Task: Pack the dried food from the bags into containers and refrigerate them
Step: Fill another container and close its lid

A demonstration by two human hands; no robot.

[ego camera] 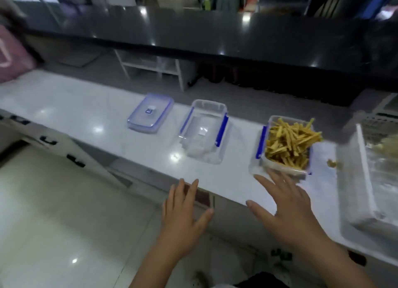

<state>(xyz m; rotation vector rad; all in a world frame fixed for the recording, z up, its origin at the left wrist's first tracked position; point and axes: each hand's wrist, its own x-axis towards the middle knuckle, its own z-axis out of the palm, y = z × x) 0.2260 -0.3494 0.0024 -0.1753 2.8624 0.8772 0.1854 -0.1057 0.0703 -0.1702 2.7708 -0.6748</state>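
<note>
- The container (287,146), heaped with yellow dried food sticks (290,141), sits on the white counter (86,115) near its front edge.
- The right hand (286,210), fingers spread, reaches toward its near wall; contact is blurred, perhaps touching.
- The left hand (183,212) hovers flat, holding nothing.
- Left of it stand an empty container (204,132) and a lid (150,113).
- A tray (361,180) lies at right.

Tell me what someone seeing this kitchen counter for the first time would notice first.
The clear container heaped with yellow dried strips stands out, at the right of the white counter. Left of it sit an empty clear container with blue clips and, further left, a separate lid. Both hands hang open at the counter's near edge, the right hand just before the filled container, the left hand beside it.
</note>
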